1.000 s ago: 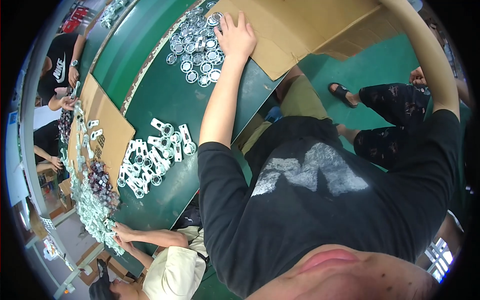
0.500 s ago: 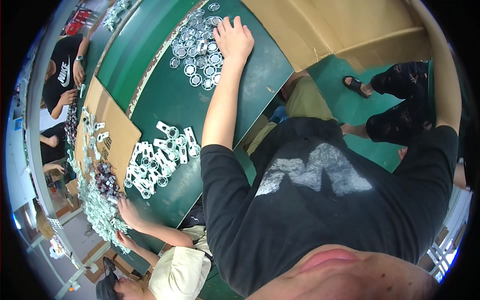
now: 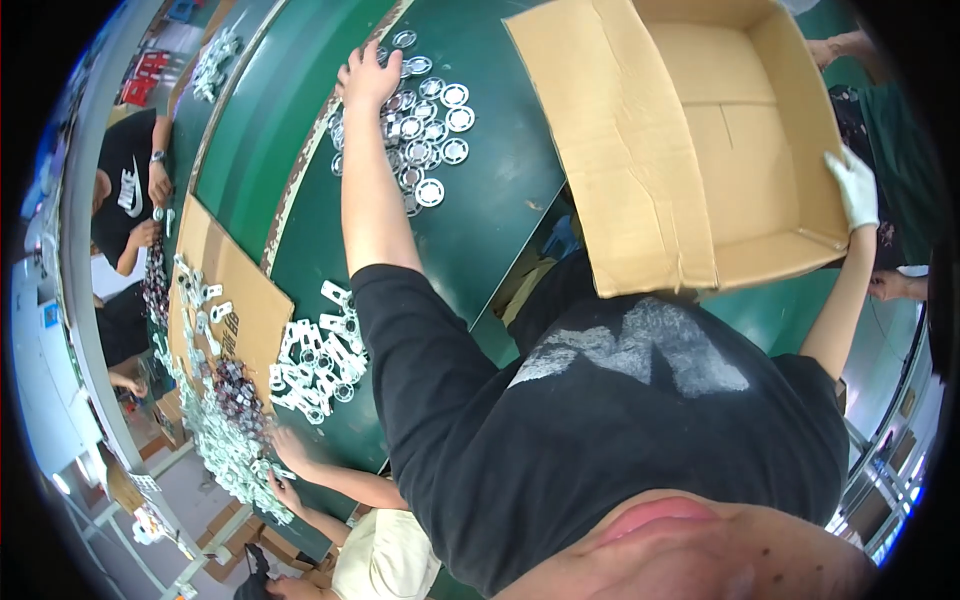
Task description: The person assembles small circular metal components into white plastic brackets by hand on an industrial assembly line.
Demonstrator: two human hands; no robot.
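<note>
My bare left hand (image 3: 367, 76) reaches over the far left side of a heap of round silver-and-clear discs (image 3: 428, 130), fingers spread and touching or just above them. Some discs are hidden under the hand and forearm. At the right, my right hand (image 3: 856, 190), in a white glove, grips the side wall of a large open cardboard box (image 3: 625, 150). The box is tilted beside the table edge, its inside walls and bottom in view and a wide flap turned toward the discs.
Several white handle-like parts (image 3: 315, 365) lie on the green table (image 3: 505, 160) nearer me. Beyond them are a flat cardboard sheet (image 3: 245, 285) and a pile of pale small parts (image 3: 225, 435). A co-worker's hand (image 3: 292, 452) works there; another person (image 3: 130, 180) sits across.
My left hand has moved left across the discs, and the heap has shifted with several discs now spread rightward. The box has swung lower and turned so its inside shows; my gloved right hand came into view.
</note>
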